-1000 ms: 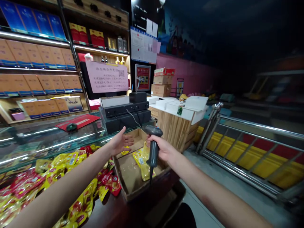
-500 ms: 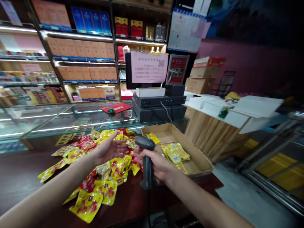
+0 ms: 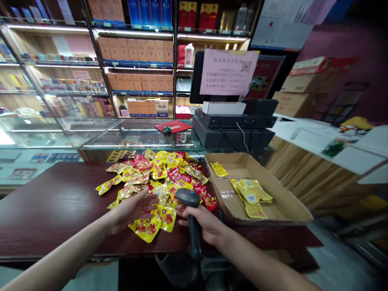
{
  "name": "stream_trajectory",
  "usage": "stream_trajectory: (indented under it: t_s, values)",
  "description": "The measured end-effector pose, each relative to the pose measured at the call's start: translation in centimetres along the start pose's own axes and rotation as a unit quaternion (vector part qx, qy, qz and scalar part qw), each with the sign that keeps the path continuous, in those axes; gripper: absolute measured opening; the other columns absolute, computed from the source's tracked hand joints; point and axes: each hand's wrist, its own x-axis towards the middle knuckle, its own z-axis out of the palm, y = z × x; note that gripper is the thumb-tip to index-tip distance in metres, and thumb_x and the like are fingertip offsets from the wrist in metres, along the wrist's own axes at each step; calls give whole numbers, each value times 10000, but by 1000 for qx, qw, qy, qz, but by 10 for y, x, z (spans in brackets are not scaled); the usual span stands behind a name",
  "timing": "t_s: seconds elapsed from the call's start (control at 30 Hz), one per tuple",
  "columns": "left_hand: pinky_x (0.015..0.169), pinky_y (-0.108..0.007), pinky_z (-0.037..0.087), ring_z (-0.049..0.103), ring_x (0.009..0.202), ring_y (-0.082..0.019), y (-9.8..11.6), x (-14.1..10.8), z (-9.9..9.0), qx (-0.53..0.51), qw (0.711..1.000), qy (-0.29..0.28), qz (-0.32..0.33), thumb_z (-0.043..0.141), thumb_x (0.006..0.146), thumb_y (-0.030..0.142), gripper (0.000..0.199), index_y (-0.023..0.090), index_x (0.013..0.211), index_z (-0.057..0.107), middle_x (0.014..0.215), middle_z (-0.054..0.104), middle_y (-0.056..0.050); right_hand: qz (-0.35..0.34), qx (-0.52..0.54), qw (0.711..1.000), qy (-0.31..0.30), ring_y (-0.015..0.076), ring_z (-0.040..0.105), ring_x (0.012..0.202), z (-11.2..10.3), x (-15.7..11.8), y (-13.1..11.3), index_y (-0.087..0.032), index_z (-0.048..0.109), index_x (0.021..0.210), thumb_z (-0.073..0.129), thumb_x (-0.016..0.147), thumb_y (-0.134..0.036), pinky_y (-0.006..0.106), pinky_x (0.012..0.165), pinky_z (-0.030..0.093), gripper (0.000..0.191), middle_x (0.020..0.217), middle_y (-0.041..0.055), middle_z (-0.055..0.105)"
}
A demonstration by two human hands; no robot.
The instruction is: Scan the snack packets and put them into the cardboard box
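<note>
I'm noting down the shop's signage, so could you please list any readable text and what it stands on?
I can read none with certainty.
Pink sign: lines of characters and a code square, too blurred.
White wall poster: too blurred.
Packets: print too small.
Orange shelf boxes: too small.

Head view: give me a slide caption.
Right hand holding a scanner, left hand open at the packets heaped beside a box.

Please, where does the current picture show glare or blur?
Head view: pale glare on the left of the dark red table; bright shelf light strips; blur smears the stacked cartons at right; the barcode scanner looks clearer.
</note>
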Motion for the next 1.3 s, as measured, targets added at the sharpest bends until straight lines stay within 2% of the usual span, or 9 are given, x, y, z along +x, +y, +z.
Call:
stream_trajectory:
  t_s: [0.17, 0.4, 0.57, 0.63, 0.77, 0.97, 1.1, 1.2, 1.3]
  values:
    - [918, -371, 467, 430, 1260, -264, -17, -10, 9, 46, 998, 36, 11, 591, 763, 519, 517, 176, 1151, 606, 1381, 453, -133, -1, 2, 999, 33, 94, 560, 617, 0, -4, 14, -144, 648, 758, 630, 573, -92, 249, 688, 503, 193, 707, 5, 617]
    - [869, -332, 489, 454, 1241, -256, -33, 5, 19, 119, 990, 63, 36, 651, 716, 500, 489, 201, 1103, 636, 1331, 516, -107, 11, 38, 999, 20, 127, 621, 661, 13, 2, 24, -130, 597, 757, 596, 549, -89, 260, 682, 496, 212, 710, 21, 622]
    - [928, -345, 457, 546, 1139, -260, -40, 10, 38, 189, 973, 0, 133, 785, 600, 330, 601, 199, 1159, 611, 1260, 578, -95, 5, 73, 996, -52, 154, 653, 740, 17, 2, 15, -131, 589, 738, 598, 539, -103, 250, 694, 491, 201, 811, 64, 672]
    - [920, -361, 462, 583, 1080, -262, -40, 15, 45, 203, 962, -4, 184, 808, 561, 270, 672, 189, 1191, 586, 1195, 621, -104, -12, 64, 996, -54, 154, 648, 721, 19, -1, 7, -132, 601, 731, 596, 528, -100, 243, 665, 487, 206, 813, 69, 684]
    - [863, -369, 489, 633, 980, -242, -28, 27, 54, 167, 957, 14, 238, 792, 581, 249, 672, 163, 1202, 552, 1085, 667, -118, -41, 54, 997, -39, 141, 619, 659, 17, -7, -9, -144, 625, 724, 592, 531, -104, 244, 632, 472, 200, 775, 54, 692]
    - [607, -194, 465, 626, 671, -112, 9, 38, 56, 122, 967, 56, 216, 778, 580, 247, 546, 135, 1088, 611, 825, 695, -42, -153, 38, 987, -5, 120, 579, 723, 1, -8, -27, -139, 666, 714, 601, 546, -97, 202, 655, 429, 185, 824, 44, 690]
    - [521, -182, 435, 583, 557, -90, 34, 42, 60, 104, 972, 55, 206, 763, 601, 236, 568, 167, 1141, 602, 665, 645, 13, -186, 25, 980, 59, 118, 563, 695, -13, -1, -33, -159, 680, 779, 627, 538, -113, 207, 648, 420, 251, 740, 3, 672]
    - [583, -241, 495, 626, 627, -138, 46, 50, 67, 75, 982, 32, 171, 764, 590, 195, 585, 181, 1151, 598, 719, 667, -19, -171, 41, 984, 37, 118, 565, 663, -19, 2, -34, -162, 665, 759, 638, 526, -117, 217, 639, 431, 239, 717, -1, 665]
    - [590, -263, 512, 636, 640, -150, 50, 66, 73, 71, 984, 42, 161, 758, 586, 165, 559, 185, 1124, 608, 748, 678, -32, -163, 78, 984, -5, 130, 584, 681, -21, 3, -35, -176, 653, 813, 637, 535, -119, 245, 661, 463, 285, 777, 3, 669]
